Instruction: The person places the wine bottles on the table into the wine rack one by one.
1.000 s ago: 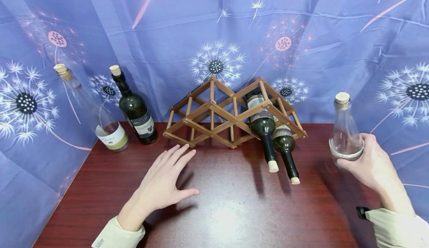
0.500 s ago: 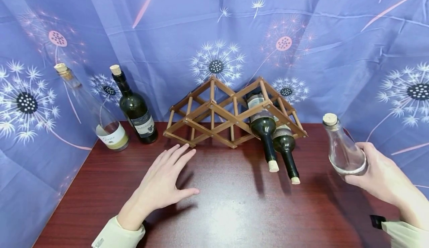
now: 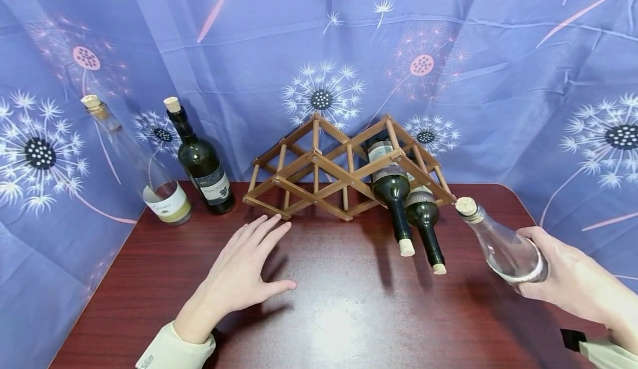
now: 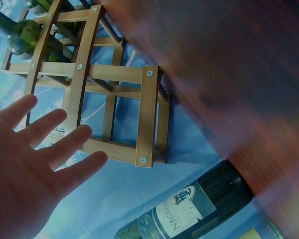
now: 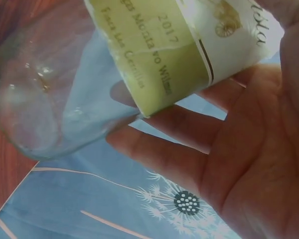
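Observation:
At the right, my right hand [image 3: 573, 277] grips a clear glass bottle [image 3: 505, 247] by its lower body. The bottle tilts with its corked neck toward the rack; its green and white label [image 5: 154, 55] shows in the right wrist view. My left hand [image 3: 244, 275] is over the table with fingers spread and holds nothing, in front of the wooden wine rack [image 3: 315, 155]. Two dark green bottles lie in the rack's right side, an upper bottle [image 3: 394, 191] and a lower bottle [image 3: 425, 216], corks toward me.
On the left stand a clear corked bottle [image 3: 166, 203] and a dark wine bottle [image 3: 209, 175], both upright. A patterned blue cloth [image 3: 239, 53] hangs behind the reddish wooden table [image 3: 279, 336].
The clear bottle in my right hand has tipped from nearly upright, its neck swinging left and toward me. My left hand has stayed in place.

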Demonstrator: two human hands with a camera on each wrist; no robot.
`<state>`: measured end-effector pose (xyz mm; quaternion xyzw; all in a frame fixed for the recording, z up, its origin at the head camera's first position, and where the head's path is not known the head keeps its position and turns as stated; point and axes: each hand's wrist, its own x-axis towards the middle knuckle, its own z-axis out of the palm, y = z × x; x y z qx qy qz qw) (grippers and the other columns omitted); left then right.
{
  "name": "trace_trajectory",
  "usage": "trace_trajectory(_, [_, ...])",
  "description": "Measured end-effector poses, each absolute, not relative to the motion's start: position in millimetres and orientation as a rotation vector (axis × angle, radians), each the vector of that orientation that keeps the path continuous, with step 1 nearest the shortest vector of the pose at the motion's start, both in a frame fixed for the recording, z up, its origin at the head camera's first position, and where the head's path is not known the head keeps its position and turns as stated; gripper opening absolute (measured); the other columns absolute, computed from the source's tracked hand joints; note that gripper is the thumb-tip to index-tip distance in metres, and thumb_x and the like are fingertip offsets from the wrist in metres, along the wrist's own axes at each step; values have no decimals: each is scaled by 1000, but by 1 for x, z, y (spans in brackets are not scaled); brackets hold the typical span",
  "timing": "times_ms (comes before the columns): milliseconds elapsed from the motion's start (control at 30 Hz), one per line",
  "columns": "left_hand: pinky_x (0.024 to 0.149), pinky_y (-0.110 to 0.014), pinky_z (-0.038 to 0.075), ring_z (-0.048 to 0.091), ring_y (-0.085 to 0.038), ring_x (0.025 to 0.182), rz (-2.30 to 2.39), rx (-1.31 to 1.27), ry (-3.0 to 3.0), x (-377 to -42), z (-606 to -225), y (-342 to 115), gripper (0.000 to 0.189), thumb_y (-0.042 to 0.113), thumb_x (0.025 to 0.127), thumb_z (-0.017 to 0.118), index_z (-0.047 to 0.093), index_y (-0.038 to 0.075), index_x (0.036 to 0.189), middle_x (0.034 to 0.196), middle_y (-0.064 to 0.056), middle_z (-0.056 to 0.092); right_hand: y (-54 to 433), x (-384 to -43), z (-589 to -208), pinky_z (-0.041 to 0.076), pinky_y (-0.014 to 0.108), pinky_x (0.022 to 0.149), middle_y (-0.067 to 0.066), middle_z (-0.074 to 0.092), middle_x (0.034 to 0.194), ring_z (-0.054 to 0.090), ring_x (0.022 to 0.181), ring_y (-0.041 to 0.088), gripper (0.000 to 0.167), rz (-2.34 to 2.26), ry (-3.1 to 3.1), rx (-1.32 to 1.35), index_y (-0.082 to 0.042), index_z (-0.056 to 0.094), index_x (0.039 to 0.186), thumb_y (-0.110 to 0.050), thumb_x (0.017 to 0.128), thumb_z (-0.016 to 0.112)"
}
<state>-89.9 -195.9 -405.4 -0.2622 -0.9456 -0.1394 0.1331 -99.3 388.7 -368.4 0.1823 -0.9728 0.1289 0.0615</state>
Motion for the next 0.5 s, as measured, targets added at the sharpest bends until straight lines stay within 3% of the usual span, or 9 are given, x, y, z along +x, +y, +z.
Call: trace_trajectory(500, [121,-58,32,37,-35,153,-428,-757,-2747,-89,-405,-195,108,78,78,78,42,24,164,167,-6,41,375,-80,-362,45,29,63,-13,64,102,53,80,-3,92,261,-2987,615,-25,55,129,-39,53,105])
